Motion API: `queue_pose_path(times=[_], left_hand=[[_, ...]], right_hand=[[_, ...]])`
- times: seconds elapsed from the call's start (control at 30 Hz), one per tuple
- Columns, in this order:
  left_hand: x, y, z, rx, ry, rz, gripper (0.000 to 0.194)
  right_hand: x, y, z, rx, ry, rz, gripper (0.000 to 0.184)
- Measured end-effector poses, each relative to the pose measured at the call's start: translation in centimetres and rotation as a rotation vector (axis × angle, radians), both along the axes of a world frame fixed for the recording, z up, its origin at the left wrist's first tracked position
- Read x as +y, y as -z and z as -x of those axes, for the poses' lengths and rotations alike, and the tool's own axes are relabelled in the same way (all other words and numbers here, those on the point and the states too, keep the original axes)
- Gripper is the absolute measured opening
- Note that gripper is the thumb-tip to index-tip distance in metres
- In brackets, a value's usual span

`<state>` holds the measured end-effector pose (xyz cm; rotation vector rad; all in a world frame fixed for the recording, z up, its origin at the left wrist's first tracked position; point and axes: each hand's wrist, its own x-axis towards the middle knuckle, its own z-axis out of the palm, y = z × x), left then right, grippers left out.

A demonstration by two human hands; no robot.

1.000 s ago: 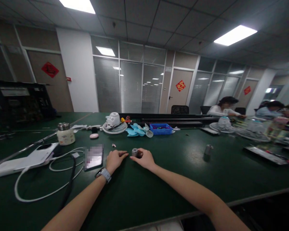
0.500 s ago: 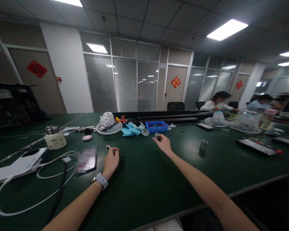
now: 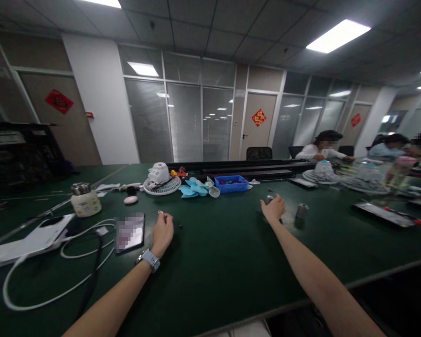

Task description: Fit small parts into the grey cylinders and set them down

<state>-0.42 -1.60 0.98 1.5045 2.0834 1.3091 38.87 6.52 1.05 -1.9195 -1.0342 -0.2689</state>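
My left hand [image 3: 162,231], with a watch at the wrist, hangs low over the green table beside the phone [image 3: 130,232]. Its fingers are closed in a pinch, and a small white piece [image 3: 160,212] shows at the tips, too small to name. A tiny dark part [image 3: 181,226] lies just right of it. Farther right, my right hand [image 3: 275,210] has its thumb and fingers around a grey metal cylinder [image 3: 270,199], partly hidden by the hand. A second grey metal cylinder [image 3: 301,211] stands upright on the table, a short way right of that hand.
Behind the hands are a white fan housing [image 3: 159,175], blue fan blades [image 3: 192,188] and a blue bin [image 3: 231,184] of small parts. A jar [image 3: 86,201] and white cable [image 3: 61,305] lie left. A tray [image 3: 388,214] is right; people sit beyond.
My right hand has moved right with the grey metal cylinder, from in front of the blue bin to near the standing cylinder. My left hand has stayed almost in place.
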Motion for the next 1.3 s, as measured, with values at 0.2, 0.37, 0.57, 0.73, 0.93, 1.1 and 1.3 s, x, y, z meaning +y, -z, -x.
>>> queue_pose_path(times=[0.2, 0.37, 0.57, 0.73, 0.93, 1.1, 1.3], left_hand=[[0.2, 0.0, 0.6, -0.013, -0.032, -0.002, 0.021], [0.3, 0.1, 0.9, -0.006, 0.004, -0.031, 0.021], [0.1, 0.1, 0.5, 0.038, 0.045, -0.031, 0.021], [0.3, 0.4, 0.6, 0.042, 0.048, 0.002, 0.023], [0.7, 0.9, 0.8, 0.084, 0.064, 0.020, 0.024], [0.7, 0.7, 0.7, 0.094, 0.074, 0.039, 0.025], [0.8, 1.0, 0.8, 0.111, 0.087, 0.023, 0.025]], right_hand=[[-4.6, -1.6, 15.4, -0.369, -0.894, -0.052, 0.037], [-6.1, 0.6, 24.5, -0.387, -1.179, 0.190, 0.035], [-5.6, 0.9, 25.6, -0.337, -1.155, 0.220, 0.018], [-4.6, -1.7, 18.5, -0.304, -1.141, 0.072, 0.020], [-1.2, -4.7, 0.6, -0.317, -0.438, -0.039, 0.024], [-0.4, -3.8, -5.3, -0.291, -0.242, 0.182, 0.024], [0.3, -2.8, -4.8, -0.310, -0.208, 0.225, 0.024]])
